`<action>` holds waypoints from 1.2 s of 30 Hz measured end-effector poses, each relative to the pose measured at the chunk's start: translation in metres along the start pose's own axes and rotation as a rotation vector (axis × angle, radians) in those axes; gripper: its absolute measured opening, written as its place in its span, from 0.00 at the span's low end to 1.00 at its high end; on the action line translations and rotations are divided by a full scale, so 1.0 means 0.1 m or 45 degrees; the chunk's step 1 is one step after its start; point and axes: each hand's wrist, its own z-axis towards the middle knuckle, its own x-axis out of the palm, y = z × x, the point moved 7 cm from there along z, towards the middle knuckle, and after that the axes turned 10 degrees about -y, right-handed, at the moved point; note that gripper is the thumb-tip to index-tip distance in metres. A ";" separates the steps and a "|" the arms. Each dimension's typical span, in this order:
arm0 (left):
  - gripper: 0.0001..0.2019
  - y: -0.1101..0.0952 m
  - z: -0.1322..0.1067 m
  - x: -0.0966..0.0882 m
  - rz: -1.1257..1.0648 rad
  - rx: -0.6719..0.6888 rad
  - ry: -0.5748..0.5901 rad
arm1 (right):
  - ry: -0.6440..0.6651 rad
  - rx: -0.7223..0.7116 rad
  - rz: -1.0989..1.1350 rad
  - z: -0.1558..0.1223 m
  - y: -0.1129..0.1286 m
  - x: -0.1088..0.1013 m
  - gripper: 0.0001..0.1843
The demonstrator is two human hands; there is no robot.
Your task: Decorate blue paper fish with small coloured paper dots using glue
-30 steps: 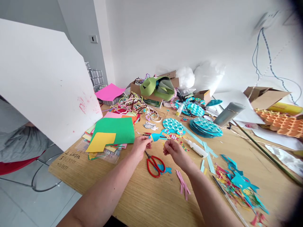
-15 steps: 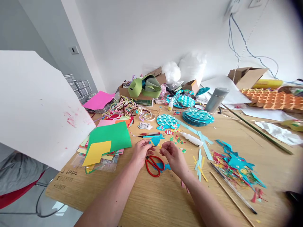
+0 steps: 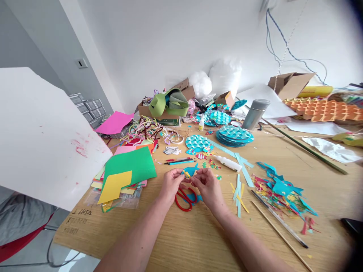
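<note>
My left hand (image 3: 172, 185) pinches a small blue paper fish (image 3: 193, 168) above the table. Across the fish lie narrow yellow paper strips (image 3: 186, 173). The right hand (image 3: 208, 186) has its fingertips closed at the fish's right side, by the strips; its fingers partly cover the cutout. Just below both hands rest red-handled scissors (image 3: 185, 209), their blades hidden by my left hand. Another blue paper piece (image 3: 199, 197) lies partly under the handles. Beyond the fish are pens (image 3: 181, 162) and a white glue bottle (image 3: 230, 164) on its side.
Coloured paper sheets (image 3: 141, 163) are stacked at the left, beside a leaning white board (image 3: 51, 143). To the right lie paper strips (image 3: 237, 196), blue and red scraps (image 3: 286, 190), a brush (image 3: 279, 219) and a wooden stick (image 3: 279, 234). A grey flask (image 3: 255, 115) stands behind.
My right hand has moved in to the blue fish, bringing a yellow strip against it. Both hands are now close together. The camera view has shifted slightly.
</note>
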 end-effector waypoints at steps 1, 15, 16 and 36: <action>0.10 0.00 0.00 0.01 0.012 0.001 0.006 | -0.011 0.005 0.006 0.00 0.00 0.00 0.24; 0.11 0.03 0.00 0.02 -0.024 0.013 0.028 | -0.082 0.003 -0.017 0.04 -0.09 -0.08 0.22; 0.11 0.04 0.00 0.02 -0.042 0.002 0.030 | -0.080 -0.006 -0.017 0.04 -0.08 -0.08 0.22; 0.13 0.04 -0.02 0.06 -0.183 -0.036 0.075 | -0.080 -0.041 0.029 0.04 -0.07 -0.08 0.22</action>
